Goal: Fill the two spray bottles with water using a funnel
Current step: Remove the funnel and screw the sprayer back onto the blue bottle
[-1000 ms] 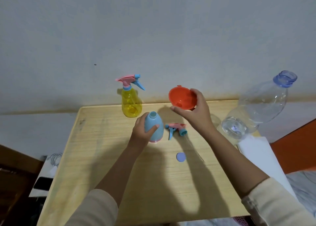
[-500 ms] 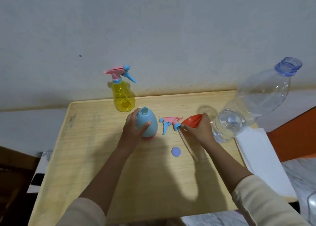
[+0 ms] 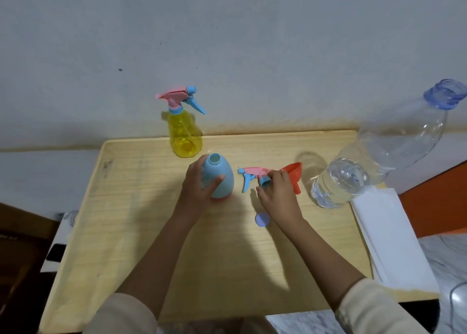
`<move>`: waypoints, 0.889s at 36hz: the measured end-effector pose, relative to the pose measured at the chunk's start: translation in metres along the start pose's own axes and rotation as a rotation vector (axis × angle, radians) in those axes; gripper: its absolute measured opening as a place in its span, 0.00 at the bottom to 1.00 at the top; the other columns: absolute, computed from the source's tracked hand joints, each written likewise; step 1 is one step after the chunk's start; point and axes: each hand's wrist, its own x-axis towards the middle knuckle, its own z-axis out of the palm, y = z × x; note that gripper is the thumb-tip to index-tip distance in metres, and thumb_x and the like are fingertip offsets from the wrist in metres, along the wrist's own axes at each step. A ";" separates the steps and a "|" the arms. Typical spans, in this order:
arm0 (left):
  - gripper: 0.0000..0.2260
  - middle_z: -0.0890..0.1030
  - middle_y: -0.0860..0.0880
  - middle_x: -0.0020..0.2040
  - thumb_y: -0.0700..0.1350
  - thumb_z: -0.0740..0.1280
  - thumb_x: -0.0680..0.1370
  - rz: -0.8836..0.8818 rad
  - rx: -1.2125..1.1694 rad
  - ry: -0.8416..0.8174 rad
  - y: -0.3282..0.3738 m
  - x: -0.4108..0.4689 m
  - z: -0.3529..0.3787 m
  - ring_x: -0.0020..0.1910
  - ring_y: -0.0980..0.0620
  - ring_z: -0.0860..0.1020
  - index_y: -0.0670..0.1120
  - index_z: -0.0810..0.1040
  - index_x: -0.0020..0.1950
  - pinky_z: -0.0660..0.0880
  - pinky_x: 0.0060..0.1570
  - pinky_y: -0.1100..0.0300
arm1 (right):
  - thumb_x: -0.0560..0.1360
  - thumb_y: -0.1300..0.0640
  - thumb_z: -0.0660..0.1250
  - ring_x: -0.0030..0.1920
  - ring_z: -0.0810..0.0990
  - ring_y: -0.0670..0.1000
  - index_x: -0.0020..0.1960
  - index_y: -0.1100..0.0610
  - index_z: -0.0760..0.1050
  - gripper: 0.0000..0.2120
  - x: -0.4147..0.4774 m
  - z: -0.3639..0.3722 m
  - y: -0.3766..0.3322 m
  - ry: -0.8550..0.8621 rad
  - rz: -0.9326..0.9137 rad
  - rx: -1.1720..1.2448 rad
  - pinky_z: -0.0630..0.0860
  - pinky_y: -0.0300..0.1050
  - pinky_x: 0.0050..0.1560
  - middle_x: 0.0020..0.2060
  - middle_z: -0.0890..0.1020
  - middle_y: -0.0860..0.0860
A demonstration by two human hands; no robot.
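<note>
A light blue spray bottle (image 3: 222, 174) stands open-topped at the middle of the wooden table (image 3: 141, 232), and my left hand (image 3: 199, 184) grips its side. Its pink and blue spray head (image 3: 252, 174) lies just right of it, with my right hand (image 3: 275, 194) closed on the blue collar end. The orange funnel (image 3: 293, 174) lies on its side right behind that hand, touching nothing else. A yellow spray bottle (image 3: 185, 136) with its head on stands at the back edge. A large clear water bottle (image 3: 379, 156), uncapped, stands at the right.
A small lilac bottle cap (image 3: 261, 219) lies on the table near my right wrist. A white folded sheet (image 3: 389, 235) sits at the table's right edge. The wall runs close behind the table.
My right hand lowered the orange funnel from the air to the table, let it go and took hold of the loose spray head. My left hand kept its grip on the blue bottle.
</note>
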 end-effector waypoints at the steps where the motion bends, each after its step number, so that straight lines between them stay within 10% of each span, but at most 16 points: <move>1: 0.27 0.70 0.50 0.66 0.53 0.69 0.74 0.004 0.001 0.003 -0.001 -0.001 -0.001 0.64 0.50 0.71 0.51 0.65 0.71 0.72 0.63 0.48 | 0.73 0.59 0.67 0.50 0.72 0.52 0.58 0.64 0.70 0.16 0.002 0.005 0.002 -0.011 0.035 -0.027 0.65 0.39 0.46 0.55 0.72 0.57; 12: 0.24 0.70 0.55 0.63 0.47 0.71 0.75 0.020 -0.015 0.030 -0.006 -0.004 -0.003 0.63 0.52 0.70 0.54 0.67 0.68 0.71 0.63 0.51 | 0.76 0.55 0.62 0.50 0.74 0.58 0.56 0.65 0.71 0.14 0.027 0.015 0.001 -0.098 0.189 -0.139 0.71 0.49 0.51 0.51 0.75 0.60; 18: 0.25 0.70 0.56 0.62 0.53 0.69 0.71 0.014 -0.036 0.027 -0.004 -0.006 -0.003 0.62 0.54 0.71 0.58 0.66 0.66 0.72 0.62 0.53 | 0.76 0.59 0.63 0.31 0.70 0.46 0.45 0.62 0.72 0.05 0.027 0.000 -0.007 -0.081 0.272 0.219 0.66 0.30 0.25 0.32 0.74 0.51; 24: 0.31 0.70 0.53 0.62 0.61 0.67 0.68 -0.007 -0.046 0.024 0.000 -0.008 -0.005 0.63 0.50 0.71 0.52 0.68 0.68 0.71 0.63 0.49 | 0.75 0.58 0.67 0.43 0.76 0.51 0.47 0.54 0.74 0.03 0.035 -0.018 -0.039 0.041 0.321 0.747 0.73 0.46 0.49 0.43 0.78 0.55; 28: 0.35 0.72 0.50 0.60 0.62 0.66 0.65 0.006 -0.015 0.034 0.003 -0.006 -0.005 0.60 0.51 0.72 0.47 0.70 0.68 0.71 0.63 0.50 | 0.74 0.61 0.68 0.46 0.75 0.47 0.54 0.55 0.71 0.10 0.042 -0.041 -0.082 0.047 0.095 0.965 0.71 0.37 0.51 0.48 0.77 0.53; 32: 0.36 0.72 0.48 0.59 0.62 0.65 0.63 -0.007 -0.040 0.040 0.005 -0.007 -0.004 0.56 0.53 0.72 0.45 0.71 0.67 0.71 0.50 0.73 | 0.74 0.64 0.66 0.50 0.76 0.43 0.58 0.61 0.73 0.12 0.045 -0.060 -0.122 0.053 -0.149 0.978 0.71 0.34 0.53 0.51 0.78 0.52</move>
